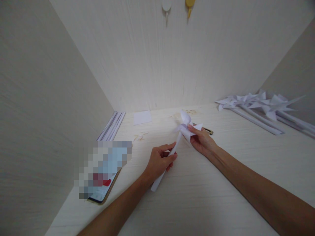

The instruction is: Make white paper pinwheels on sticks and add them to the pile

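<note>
I hold a white paper pinwheel [185, 126] above a pale wooden desk [221, 183]. My left hand [159, 161] grips its rolled paper stick [157, 183], which slants down toward me. My right hand [202, 140] pinches the folded blades at the top of the stick. A dark thin tool [208, 131] lies on the desk just behind my right hand, partly hidden by it.
Several finished paper pinwheels [261, 108] lie at the back right. A small white paper square [142, 117] and a bundle of rolled paper sticks [112, 126] sit at the back left. A phone [102, 193] rests near the left wall. Two hooks [166, 6] hang on the back wall.
</note>
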`<state>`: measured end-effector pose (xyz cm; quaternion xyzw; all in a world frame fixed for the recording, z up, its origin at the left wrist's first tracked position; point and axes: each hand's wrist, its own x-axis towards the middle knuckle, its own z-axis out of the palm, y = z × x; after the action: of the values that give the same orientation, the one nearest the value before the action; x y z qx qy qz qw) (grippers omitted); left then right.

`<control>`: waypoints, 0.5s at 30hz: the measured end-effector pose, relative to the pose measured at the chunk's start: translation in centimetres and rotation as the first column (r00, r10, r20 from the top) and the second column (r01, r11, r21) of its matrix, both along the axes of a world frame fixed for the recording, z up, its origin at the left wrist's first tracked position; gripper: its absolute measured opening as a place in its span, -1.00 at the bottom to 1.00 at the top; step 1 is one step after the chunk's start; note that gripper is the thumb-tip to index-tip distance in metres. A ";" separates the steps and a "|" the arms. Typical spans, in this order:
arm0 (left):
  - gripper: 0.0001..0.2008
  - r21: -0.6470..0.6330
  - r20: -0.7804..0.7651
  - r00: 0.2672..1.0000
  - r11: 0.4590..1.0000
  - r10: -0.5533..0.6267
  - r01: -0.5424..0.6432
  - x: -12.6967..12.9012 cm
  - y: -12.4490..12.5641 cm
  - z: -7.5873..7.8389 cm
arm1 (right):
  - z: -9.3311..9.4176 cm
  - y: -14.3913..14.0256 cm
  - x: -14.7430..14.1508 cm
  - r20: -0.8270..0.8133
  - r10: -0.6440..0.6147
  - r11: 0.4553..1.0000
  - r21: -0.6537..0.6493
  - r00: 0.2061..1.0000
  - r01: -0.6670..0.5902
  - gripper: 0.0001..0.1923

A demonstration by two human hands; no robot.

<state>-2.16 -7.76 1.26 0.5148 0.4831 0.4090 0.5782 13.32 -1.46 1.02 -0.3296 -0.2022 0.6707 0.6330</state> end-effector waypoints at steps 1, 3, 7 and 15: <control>-0.53 0.002 -0.001 1.000 1.000 0.000 0.000 0.0 0.0 0.0 | 0.0 0.0 0.0 0.003 -0.002 1.000 -0.003 1.000 0.002 -0.81; -0.54 0.004 -0.003 1.000 1.000 0.002 -0.002 0.0 0.0 0.0 | 0.0 0.0 0.0 0.010 -0.002 1.000 -0.009 1.000 0.002 -0.80; -0.54 -0.006 -0.002 1.000 1.000 0.019 -0.019 0.1 0.0 0.0 | 0.2 -0.1 0.0 0.011 0.006 1.000 -0.029 1.000 -0.006 -0.79; -0.53 -0.016 0.051 0.998 1.000 0.025 -0.024 0.2 0.1 -0.3 | 0.7 0.1 0.1 -0.013 0.032 0.995 -0.089 0.999 -0.033 -0.79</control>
<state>-1.95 -7.63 0.96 0.4937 0.4775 0.4253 0.5894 13.44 -1.39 1.67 -0.3506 -0.1737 0.6911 0.6077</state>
